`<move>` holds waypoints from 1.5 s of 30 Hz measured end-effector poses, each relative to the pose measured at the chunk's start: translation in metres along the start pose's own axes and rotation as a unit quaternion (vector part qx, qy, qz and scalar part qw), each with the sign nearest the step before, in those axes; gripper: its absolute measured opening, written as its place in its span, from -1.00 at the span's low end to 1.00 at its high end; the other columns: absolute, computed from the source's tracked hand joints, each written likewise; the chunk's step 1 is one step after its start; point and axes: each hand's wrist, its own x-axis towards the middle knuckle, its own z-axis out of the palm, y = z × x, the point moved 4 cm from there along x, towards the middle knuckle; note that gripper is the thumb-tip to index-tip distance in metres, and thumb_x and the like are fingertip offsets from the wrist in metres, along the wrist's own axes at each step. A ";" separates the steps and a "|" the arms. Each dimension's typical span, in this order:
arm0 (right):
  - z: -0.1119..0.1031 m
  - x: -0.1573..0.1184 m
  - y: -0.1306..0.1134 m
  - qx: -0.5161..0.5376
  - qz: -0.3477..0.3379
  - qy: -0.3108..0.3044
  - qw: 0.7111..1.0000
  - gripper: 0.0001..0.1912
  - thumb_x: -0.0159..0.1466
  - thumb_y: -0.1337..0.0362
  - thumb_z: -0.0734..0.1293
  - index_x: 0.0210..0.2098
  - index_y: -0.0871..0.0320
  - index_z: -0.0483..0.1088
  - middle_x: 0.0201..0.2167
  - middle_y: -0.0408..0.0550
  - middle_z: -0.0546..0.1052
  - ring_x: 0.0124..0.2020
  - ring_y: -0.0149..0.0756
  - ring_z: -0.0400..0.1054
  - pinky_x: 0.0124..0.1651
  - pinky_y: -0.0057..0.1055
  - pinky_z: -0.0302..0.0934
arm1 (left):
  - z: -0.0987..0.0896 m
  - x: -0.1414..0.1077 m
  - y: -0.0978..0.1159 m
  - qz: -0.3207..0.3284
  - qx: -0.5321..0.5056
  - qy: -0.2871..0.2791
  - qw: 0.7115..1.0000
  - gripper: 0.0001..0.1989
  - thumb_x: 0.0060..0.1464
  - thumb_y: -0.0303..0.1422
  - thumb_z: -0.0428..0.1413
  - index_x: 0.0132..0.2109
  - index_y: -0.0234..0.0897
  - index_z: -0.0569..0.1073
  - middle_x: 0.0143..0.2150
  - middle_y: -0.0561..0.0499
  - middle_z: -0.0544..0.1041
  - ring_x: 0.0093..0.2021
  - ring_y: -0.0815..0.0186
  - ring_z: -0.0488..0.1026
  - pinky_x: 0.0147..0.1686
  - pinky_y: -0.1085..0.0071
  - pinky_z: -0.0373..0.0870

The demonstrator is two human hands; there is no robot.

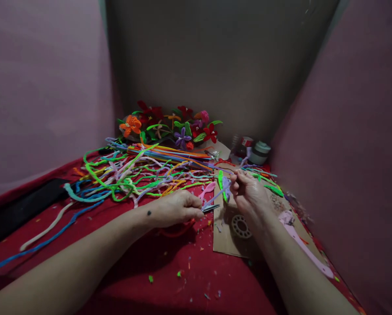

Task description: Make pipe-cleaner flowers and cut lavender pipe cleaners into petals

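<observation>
My left hand (182, 206) is closed, its fingertips pinching one end of a lavender pipe cleaner (218, 193). Across from it, my right hand (250, 188) is closed on the same pipe cleaner, thumb and fingers pressed together above a piece of cardboard (225, 245). Scissor blades (211, 209) stick out just past my left fingertips, and a red handle (179, 229) shows below that hand; whether the scissors are held or lie on the table I cannot tell. A green and lavender pipe cleaner piece (224, 186) is between the hands, beside a pink loop (207, 190).
Loose pipe cleaners (143, 175) cover the left and middle of the red cloth (169, 280). Finished pipe cleaner flowers (182, 138) stand at the back. Jars (260, 153), a round holed disc (241, 226), a pink strip (309, 251) and a black case (25, 210) lie around; walls enclose three sides.
</observation>
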 end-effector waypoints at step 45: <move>0.017 -0.015 0.003 0.080 0.017 -0.091 0.992 -0.72 0.31 0.36 0.02 -0.39 0.22 0.30 -0.78 -0.31 0.09 -0.77 -0.56 -0.09 -0.65 -0.58 -0.05 | -0.022 -0.006 -0.012 -0.023 -0.239 -0.010 0.971 -0.78 -0.11 -0.23 0.12 -0.48 -0.31 0.37 -0.64 0.12 0.29 -0.72 0.52 0.12 -0.74 0.57 -0.01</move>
